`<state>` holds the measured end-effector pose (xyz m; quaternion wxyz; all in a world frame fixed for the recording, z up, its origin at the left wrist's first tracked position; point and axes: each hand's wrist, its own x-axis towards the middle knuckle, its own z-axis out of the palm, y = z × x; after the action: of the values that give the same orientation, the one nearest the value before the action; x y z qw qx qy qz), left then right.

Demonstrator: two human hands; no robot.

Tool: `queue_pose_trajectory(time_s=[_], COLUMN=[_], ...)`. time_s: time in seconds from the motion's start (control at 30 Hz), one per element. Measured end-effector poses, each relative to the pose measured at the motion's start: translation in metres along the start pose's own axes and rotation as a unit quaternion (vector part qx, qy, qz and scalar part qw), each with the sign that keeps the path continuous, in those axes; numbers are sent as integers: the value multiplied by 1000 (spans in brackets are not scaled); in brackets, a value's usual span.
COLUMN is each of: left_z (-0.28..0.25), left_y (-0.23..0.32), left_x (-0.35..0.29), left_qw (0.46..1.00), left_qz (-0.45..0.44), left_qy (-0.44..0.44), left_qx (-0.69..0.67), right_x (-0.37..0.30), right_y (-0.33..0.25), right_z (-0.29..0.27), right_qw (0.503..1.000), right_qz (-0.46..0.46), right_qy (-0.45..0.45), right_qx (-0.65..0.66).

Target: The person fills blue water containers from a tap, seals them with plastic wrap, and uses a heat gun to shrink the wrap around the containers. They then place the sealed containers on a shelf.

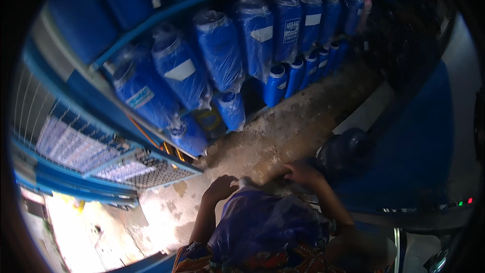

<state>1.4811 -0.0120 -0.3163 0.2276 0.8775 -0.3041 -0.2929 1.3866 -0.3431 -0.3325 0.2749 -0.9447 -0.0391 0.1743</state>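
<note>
Gripping plastic-wrapped blue container point(262, 222) with both hands.

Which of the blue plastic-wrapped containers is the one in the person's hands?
The blue plastic-wrapped container against the person's body, left hand and right hand on its top; the others sit on shelves.

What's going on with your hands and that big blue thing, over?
Left hand and right hand both resting on top end of plastic-wrapped blue container, held against body. Grip unclear. Wrapped blue containers racked ahead; bare concrete floor between.
</note>
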Motion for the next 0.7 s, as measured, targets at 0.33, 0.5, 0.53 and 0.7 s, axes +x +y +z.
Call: queue_pose_trajectory(time_s=[0.33,0.5,0.53,0.7], left_z=[-74,-50,-45,-32], left_y=[33,54,57,61], left_x=[273,402,429,566], left_qw=[955,973,977,990], left_qz=[292,201,193,101], left_qy=[-47,-102,-83,-36], left_qx=[12,36,46,91], right_x=[133,215,237,353], right_y=[77,196,221,325], right_z=[-67,-83,-91,-144], right_qw=[987,982,976,966], right_qz=[83,168,206,241], right_qy=[66,53,44,78], right_qx=[121,66,62,62])
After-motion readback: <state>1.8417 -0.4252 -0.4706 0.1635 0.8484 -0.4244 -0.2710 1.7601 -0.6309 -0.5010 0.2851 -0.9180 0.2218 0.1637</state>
